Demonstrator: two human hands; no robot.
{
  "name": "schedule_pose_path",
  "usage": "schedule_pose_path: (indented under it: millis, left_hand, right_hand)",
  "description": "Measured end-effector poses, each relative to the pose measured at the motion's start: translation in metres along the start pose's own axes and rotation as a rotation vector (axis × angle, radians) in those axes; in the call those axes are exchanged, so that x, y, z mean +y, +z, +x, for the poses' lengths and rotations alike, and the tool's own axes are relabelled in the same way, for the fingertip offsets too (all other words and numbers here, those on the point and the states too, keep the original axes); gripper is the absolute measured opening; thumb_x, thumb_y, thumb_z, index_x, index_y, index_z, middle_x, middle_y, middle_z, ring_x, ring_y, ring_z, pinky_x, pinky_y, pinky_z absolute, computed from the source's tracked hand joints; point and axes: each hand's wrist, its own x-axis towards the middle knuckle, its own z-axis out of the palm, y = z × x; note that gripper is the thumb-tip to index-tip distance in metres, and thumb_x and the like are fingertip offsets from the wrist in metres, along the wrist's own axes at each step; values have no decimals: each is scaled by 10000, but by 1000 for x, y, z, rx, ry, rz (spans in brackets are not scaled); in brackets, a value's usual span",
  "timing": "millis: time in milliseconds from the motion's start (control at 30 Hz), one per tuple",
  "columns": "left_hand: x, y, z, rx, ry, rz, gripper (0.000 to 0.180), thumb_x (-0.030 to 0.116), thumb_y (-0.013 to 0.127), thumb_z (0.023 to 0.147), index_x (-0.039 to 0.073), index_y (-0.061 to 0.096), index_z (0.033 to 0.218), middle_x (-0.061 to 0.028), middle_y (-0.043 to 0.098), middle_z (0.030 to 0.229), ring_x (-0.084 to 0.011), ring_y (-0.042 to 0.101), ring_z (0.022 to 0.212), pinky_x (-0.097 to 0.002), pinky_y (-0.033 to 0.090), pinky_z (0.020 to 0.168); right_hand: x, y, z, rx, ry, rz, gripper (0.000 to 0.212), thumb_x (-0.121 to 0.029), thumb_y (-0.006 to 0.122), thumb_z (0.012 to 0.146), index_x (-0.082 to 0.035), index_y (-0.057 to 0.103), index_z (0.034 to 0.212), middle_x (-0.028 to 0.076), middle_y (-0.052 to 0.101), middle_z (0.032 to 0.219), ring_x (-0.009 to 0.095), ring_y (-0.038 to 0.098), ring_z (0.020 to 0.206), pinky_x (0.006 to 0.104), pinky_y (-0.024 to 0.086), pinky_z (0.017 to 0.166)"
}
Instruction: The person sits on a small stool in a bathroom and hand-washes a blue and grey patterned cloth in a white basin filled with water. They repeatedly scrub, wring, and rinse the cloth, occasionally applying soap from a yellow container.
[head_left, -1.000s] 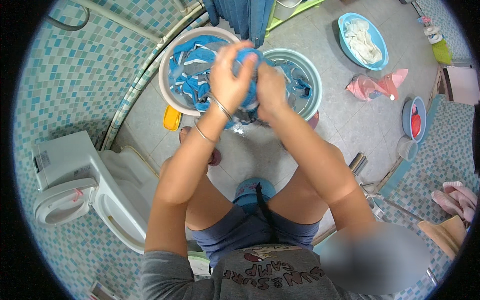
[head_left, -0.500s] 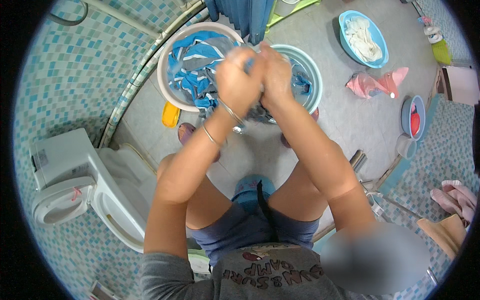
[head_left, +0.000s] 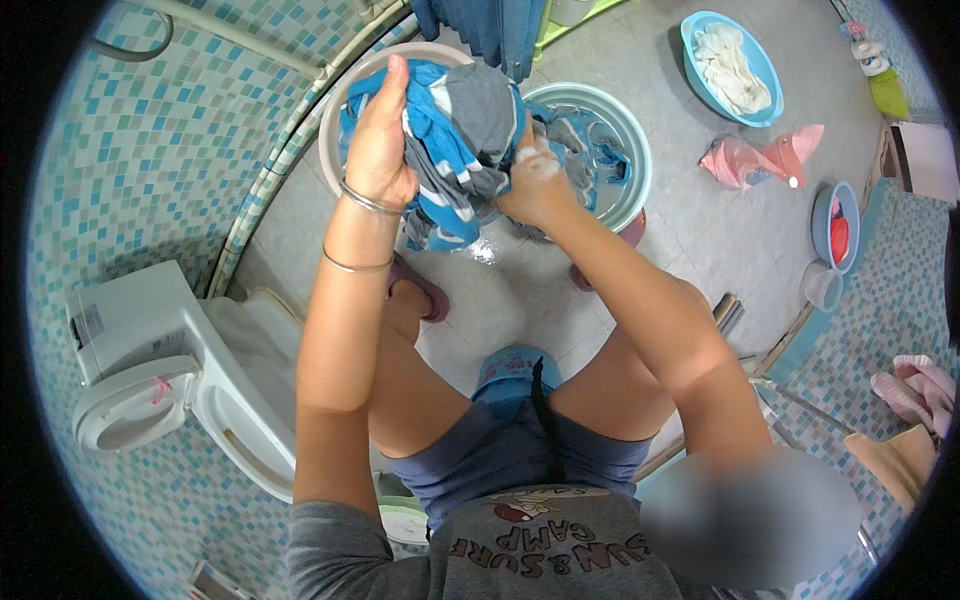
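A bunched blue, grey and white garment [head_left: 450, 140] is lifted above the left part of the two basins. My left hand [head_left: 380, 150], with two bangles at its wrist, presses against its left side, fingers stretched upward along the cloth. On its right side my right hand [head_left: 535, 180] grips the fabric, white suds on its back. Behind the bundle stands a pale pink basin [head_left: 330, 150], mostly covered by cloth and hand. A light blue-green basin [head_left: 640, 165] at the right holds water and more of the blue and grey cloth.
Farther right are a blue basin [head_left: 690, 70] with white cloth, a pink plastic bag [head_left: 735, 165] and a small blue tub [head_left: 818, 235] with a red thing. A toilet [head_left: 230, 420] stands at the left. Below me is a blue stool [head_left: 515, 370].
My hands were together and blurred over the basins. Now they are apart, with the garment raised between them. The left hand moved left; a yellow thing on the floor is no longer visible.
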Motion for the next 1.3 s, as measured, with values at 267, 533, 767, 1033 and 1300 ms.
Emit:
schedule_pose_path:
  millis: [267, 533, 767, 1033, 1300]
  left_hand:
    - [12, -62, 7, 148, 193, 733, 356, 342, 623, 876, 33, 578, 1048, -14, 597, 931, -89, 528, 850, -229, 424, 776]
    - [-19, -38, -7, -425, 249, 1293, 985, 442, 808, 619, 88, 326, 1402, -190, 371, 1406, -315, 315, 1326, -358, 235, 1089]
    - [-7, -68, 13, 130, 342, 1561, 472, 191, 676, 662, 114, 600, 1121, -211, 650, 941, -343, 642, 867, -380, 502, 767]
    - [-20, -62, 18, 73, -72, 168, 281, 152, 527, 853, 20, 583, 1095, -92, 625, 1083, -235, 602, 979, -346, 474, 862]
    - [-4, -59, 11, -397, -296, -143, 332, 164, 551, 876, 17, 553, 1173, -128, 595, 1165, -256, 591, 1028, -400, 456, 938]
  right_hand:
    - [16, -49, 38, -96, 358, 791, 403, -94, 475, 830, -17, 534, 1220, 161, 622, 1028, 282, 598, 940, 348, 476, 815]
    - [44, -83, 43, 112, 419, 1364, 315, -183, 478, 811, 54, 593, 985, 151, 612, 971, 256, 580, 870, 362, 457, 802]
    - [31, -113, 21, -99, 134, 554, 491, -320, 688, 709, 68, 624, 1003, 183, 631, 878, 226, 623, 778, 329, 490, 710]
    - [26, -98, 18, -208, 113, 185, 574, -518, 634, 720, 25, 676, 904, 218, 643, 952, 356, 618, 910, 391, 484, 783]
    - [50, -84, 25, -221, 204, 1027, 458, -319, 626, 770, 33, 606, 1061, 130, 638, 980, 217, 610, 891, 319, 490, 788]
